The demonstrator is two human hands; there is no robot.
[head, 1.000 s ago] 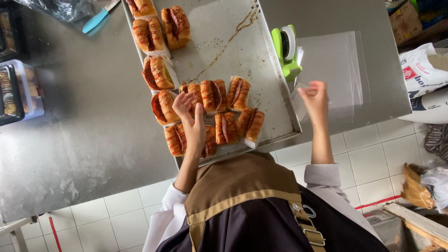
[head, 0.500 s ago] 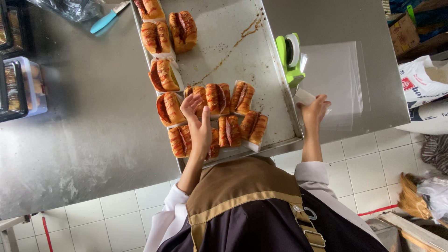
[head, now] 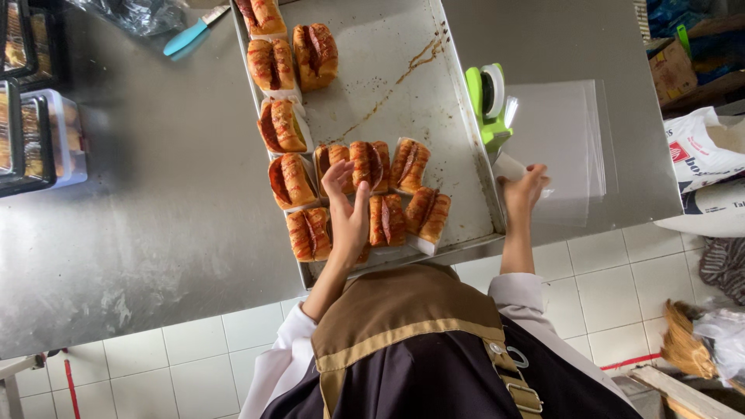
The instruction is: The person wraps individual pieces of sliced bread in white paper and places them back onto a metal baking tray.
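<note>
Your left hand point(head: 348, 211): fingers spread, palm down, forearm stretched forward | your right hand point(head: 524, 190): fingers curled loosely, wrist straight, arm extended | both white sleeves pushed back

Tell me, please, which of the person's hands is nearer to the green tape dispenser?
The right. The right hand is just on the person's side of the green tape dispenser, at the clear sheets; the left hand rests on buns across the tray.

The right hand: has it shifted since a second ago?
Yes. The right hand was raised beside the metal tray's corner; now it is on the clear plastic sheets, just below the green tape dispenser.
</note>
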